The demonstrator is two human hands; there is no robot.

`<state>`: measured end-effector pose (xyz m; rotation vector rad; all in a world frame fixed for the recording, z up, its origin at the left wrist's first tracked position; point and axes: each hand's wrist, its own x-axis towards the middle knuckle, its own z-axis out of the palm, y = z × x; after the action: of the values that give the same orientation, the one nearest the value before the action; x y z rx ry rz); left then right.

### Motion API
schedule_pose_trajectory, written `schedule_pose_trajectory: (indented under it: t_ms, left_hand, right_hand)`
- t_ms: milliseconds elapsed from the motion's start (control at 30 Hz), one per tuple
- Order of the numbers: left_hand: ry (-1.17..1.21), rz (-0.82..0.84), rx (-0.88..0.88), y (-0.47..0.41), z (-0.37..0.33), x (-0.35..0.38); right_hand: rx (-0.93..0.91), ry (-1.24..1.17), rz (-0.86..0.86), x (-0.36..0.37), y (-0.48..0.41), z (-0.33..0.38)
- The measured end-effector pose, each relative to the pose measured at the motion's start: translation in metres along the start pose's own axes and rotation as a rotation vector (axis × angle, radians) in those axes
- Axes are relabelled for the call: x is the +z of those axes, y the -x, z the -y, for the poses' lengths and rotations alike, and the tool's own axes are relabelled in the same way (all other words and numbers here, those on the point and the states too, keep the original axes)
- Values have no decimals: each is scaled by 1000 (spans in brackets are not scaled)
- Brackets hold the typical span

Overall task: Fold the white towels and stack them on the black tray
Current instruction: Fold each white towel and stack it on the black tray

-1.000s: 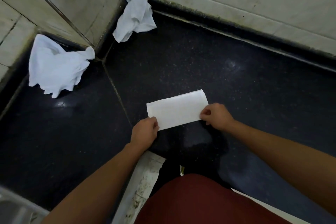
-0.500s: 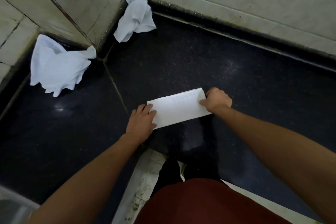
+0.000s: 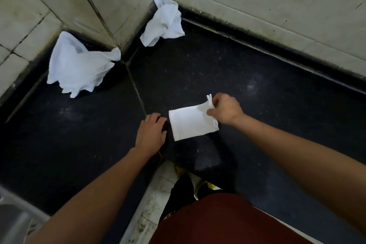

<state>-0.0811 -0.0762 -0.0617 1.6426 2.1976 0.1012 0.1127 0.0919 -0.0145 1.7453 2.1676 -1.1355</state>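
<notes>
A folded white towel (image 3: 190, 123) lies on the black countertop (image 3: 257, 69) in front of me. My right hand (image 3: 224, 111) pinches its right end, which is lifted and curls over toward the left. My left hand (image 3: 151, 133) rests on the black surface just left of the towel, fingers relaxed, holding nothing. Two crumpled white towels lie further back: a large one (image 3: 79, 65) at the left against the wall and a smaller one (image 3: 164, 23) in the tiled corner. No separate black tray can be told apart from the black surface.
Pale tiled walls (image 3: 257, 6) enclose the black surface at the back and left. A seam (image 3: 136, 89) runs across the counter. A metal sink edge (image 3: 13, 220) shows at the bottom left. My red clothing (image 3: 227, 222) fills the lower middle.
My right hand has lifted the towel's right end and folded it leftward, so the towel looks shorter. My left hand has come off the towel's left end onto the counter.
</notes>
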Motion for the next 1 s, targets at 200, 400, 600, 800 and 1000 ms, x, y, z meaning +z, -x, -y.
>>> schedule_pose_trajectory:
  t_ms: [200, 400, 600, 800, 1000]
  left_hand:
    - [75, -39, -139, 23, 32, -12]
    - [105, -39, -211, 48, 50, -14]
    - [128, -27, -217, 51, 53, -10]
    - [96, -52, 66, 21, 7, -6]
    - [-117, 86, 235, -13, -21, 8]
  right_hand:
    - [-60, 46, 132, 65, -3, 50]
    - [-66, 137, 174, 101, -11, 64]
    - [-118, 76, 209, 105, -11, 58]
    - [-110, -122, -5, 64, -18, 24]
    - [-97, -78, 20, 55, -30, 8]
